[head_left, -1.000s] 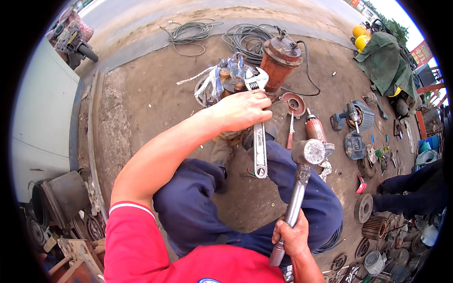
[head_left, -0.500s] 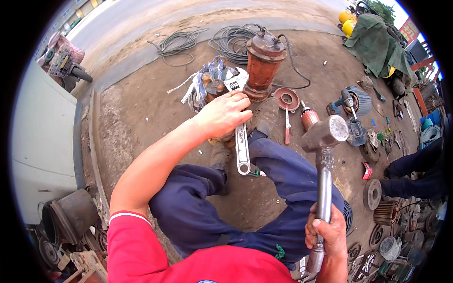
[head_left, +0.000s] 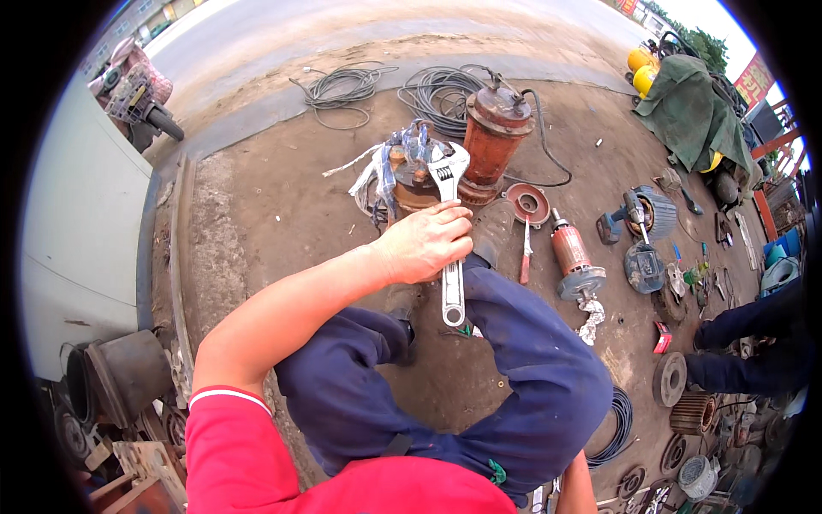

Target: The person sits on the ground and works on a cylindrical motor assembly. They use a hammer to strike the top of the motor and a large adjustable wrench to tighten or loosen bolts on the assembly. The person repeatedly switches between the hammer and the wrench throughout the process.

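My left hand (head_left: pixel 431 242) is wrapped round the handle of a large silver adjustable wrench (head_left: pixel 454 300). The wrench's jaws point away from me, beside a rusty part (head_left: pixel 414 197) with blue-and-white rag strips (head_left: pixel 377 176) tied about it. Whether the jaws touch that part I cannot tell. Of my right arm (head_left: pixel 579 490) only a stretch shows at the lower edge, beside my thigh; the hand is out of sight, and no hammer shows. Just beyond the wrench stands a rusty red pump motor (head_left: pixel 495 141) with a cable on top.
Right of my knee lie a red ring-shaped cover (head_left: pixel 528 204), a red-handled tool (head_left: pixel 525 257), a rotor (head_left: pixel 572 253) and a blue power tool (head_left: pixel 632 214). Coiled cables (head_left: pixel 342 90) lie farther off. Another person's dark-trousered leg (head_left: pixel 745 368) is at the right, near many metal parts.
My right hand has dropped out of view with the hammer, uncovering the rotor. My left hand keeps its hold on the wrench. The whole view has shifted slightly.
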{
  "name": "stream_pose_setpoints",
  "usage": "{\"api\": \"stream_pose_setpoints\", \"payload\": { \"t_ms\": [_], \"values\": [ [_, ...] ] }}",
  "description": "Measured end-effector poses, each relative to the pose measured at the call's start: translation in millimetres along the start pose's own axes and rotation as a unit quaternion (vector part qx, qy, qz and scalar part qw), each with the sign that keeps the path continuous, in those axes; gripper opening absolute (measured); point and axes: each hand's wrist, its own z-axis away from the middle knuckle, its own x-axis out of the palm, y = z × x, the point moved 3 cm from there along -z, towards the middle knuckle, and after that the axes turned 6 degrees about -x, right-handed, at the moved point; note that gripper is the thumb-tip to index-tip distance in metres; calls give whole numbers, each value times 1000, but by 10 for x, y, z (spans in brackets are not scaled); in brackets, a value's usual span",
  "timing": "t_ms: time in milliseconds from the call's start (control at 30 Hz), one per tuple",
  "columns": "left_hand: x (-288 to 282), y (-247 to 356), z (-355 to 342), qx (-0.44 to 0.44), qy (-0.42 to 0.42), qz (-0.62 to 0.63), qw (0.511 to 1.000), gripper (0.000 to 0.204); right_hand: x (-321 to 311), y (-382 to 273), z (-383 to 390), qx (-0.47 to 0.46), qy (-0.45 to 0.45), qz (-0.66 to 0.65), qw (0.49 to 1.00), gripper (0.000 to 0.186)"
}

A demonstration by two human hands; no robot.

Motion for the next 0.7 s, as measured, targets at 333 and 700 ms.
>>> {"api": "stream_pose_setpoints", "payload": {
  "t_ms": [333,700],
  "values": [
    [-156,246,-243,53,18,117,992,28,529,945,-423,65,-16,90,994,28],
    [-110,318,-166,-42,14,53,998,27,-326,-3386,-82,-392,-74,-81,914,40]
  ]
}}
